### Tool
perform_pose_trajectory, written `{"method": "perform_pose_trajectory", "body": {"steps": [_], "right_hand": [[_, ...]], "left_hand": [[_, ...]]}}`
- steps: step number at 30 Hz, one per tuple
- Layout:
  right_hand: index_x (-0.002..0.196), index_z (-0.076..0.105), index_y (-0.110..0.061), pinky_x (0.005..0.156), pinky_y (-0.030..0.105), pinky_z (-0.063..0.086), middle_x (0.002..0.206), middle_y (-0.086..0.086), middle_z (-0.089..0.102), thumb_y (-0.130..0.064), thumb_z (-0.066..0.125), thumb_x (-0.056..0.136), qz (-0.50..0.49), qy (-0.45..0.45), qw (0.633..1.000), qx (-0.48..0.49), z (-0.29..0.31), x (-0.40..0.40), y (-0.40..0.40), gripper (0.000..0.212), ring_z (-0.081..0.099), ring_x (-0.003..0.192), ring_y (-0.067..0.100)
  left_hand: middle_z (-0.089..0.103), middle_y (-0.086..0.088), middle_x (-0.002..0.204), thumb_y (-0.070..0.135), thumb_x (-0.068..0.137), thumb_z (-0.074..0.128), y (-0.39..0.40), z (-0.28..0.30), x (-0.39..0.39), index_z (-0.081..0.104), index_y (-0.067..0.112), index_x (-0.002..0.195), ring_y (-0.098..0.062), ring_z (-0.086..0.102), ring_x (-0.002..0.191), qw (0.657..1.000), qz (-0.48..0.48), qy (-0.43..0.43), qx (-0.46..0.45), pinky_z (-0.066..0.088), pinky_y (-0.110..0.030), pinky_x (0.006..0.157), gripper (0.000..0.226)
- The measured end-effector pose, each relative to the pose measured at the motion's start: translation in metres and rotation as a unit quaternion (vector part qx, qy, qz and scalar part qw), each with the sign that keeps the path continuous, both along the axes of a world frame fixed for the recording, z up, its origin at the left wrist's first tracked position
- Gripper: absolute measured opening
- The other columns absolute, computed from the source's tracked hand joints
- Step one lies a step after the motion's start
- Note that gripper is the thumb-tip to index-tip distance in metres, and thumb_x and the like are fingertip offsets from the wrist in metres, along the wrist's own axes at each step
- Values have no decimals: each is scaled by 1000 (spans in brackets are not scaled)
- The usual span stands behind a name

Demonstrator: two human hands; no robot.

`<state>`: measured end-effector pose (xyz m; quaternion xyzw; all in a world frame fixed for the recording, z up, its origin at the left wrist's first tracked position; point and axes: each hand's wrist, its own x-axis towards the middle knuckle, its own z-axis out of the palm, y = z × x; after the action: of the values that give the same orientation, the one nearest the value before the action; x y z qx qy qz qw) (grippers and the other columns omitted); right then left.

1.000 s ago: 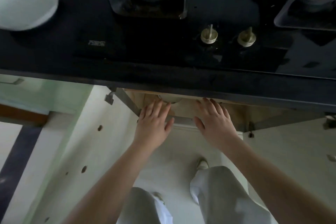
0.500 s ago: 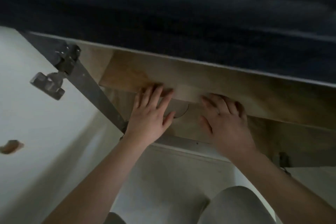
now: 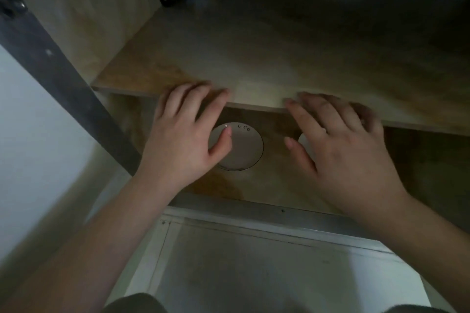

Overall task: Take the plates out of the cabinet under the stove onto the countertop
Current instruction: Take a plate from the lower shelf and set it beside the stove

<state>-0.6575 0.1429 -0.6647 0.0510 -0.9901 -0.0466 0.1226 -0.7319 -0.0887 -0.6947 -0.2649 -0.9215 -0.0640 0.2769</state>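
White and round, one plate (image 3: 240,150) lies on the bottom board (image 3: 267,185) of the cabinet, near its front edge and under the wooden shelf (image 3: 254,58). A second plate (image 3: 306,143) is mostly hidden behind the right hand (image 3: 348,157). The left hand (image 3: 183,145) is spread over the first plate, its thumb above the rim; both hands are unclenched and hold nothing.

The risk, I think, is the shelf edge directly above the fingers: a plate lifted too steeply could knock against it and chip, or slip from the hand. The light is poor, so a hasty grasp may catch the rim badly. One plate in each hand also means a weaker hold.
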Motion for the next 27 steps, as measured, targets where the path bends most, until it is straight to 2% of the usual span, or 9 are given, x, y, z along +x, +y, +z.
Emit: {"method": "perform_pose_trajectory", "body": {"steps": [6, 10, 12, 15, 18, 20, 22, 24, 27], "right_hand": [[150, 28, -22, 114, 55, 19, 151, 5, 38, -51, 34, 97, 11, 3, 1000, -2, -5, 1, -1, 60, 31, 140, 26], [148, 35, -15, 119, 48, 15, 151, 10, 38, -40, 44, 94, 118, 68, 991, -19, -32, 11, -5, 60, 30, 142, 27], [146, 40, -13, 118, 49, 19, 151, 11, 40, -37, 47, 92, 174, 57, 983, -30, -54, 12, -10, 60, 31, 143, 29], [144, 45, -12, 113, 53, 31, 148, 12, 46, -35, 55, 88, 194, 3, 981, -23, -82, 0, -11, 61, 38, 139, 30], [142, 48, -11, 108, 52, 37, 146, 12, 48, -32, 66, 83, 187, -38, 981, -18, -111, -18, -12, 65, 44, 135, 32], [146, 42, -15, 110, 50, 35, 151, 8, 43, -35, 66, 84, 170, -71, 983, 9, -134, -29, -12, 69, 41, 138, 29], [154, 21, -21, 118, 45, 18, 162, 4, 20, -40, 52, 93, 147, -138, 978, 49, -164, -44, -9, 71, 21, 147, 24], [155, 4, -23, 119, 41, 2, 164, 1, 1, -38, 42, 98, 127, -232, 964, 37, -192, -59, -3, 70, 3, 150, 21], [156, 4, -20, 118, 42, 3, 164, 3, 2, -37, 45, 97, 119, -299, 947, 7, -224, -76, 3, 73, 3, 149, 23]], "left_hand": [[51, -17, 138, 41, 94, 46, 3, -1, 4, 48, 13, 140, -36, 40, 131, 1000, 11, -8, -12, 31, -54, 110, 54], [42, -17, 148, 37, 95, 48, 4, -16, 10, 37, 12, 148, -34, 32, 142, 1000, 10, 9, 4, 20, -53, 119, 59], [39, -18, 150, 30, 95, 50, 3, -31, 16, 37, 11, 148, -33, 31, 143, 998, -20, 41, 35, 20, -53, 119, 57], [39, -17, 149, 22, 94, 51, 3, -68, 31, 38, 13, 148, -33, 34, 142, 993, -95, 65, 33, 25, -53, 117, 56], [40, -16, 151, 25, 92, 54, 3, -107, 30, 38, 14, 149, -32, 32, 143, 992, -118, -12, -45, 28, -54, 115, 60], [39, -16, 153, 29, 90, 55, 0, -130, 18, 38, 14, 149, -32, 31, 144, 987, -106, -67, -101, 29, -55, 114, 64], [35, -15, 156, 34, 91, 55, -4, -152, 3, 35, 13, 151, -32, 29, 145, 976, -87, -117, -165, 29, -54, 115, 66], [23, -13, 162, 39, 97, 45, -9, -176, -14, 23, 15, 155, -30, 18, 149, 957, -55, -182, -221, 21, -51, 119, 67], [3, -7, 166, 41, 100, 37, -15, -209, -36, 5, 18, 158, -24, 2, 152, 928, -13, -278, -248, 11, -46, 122, 69]]}}
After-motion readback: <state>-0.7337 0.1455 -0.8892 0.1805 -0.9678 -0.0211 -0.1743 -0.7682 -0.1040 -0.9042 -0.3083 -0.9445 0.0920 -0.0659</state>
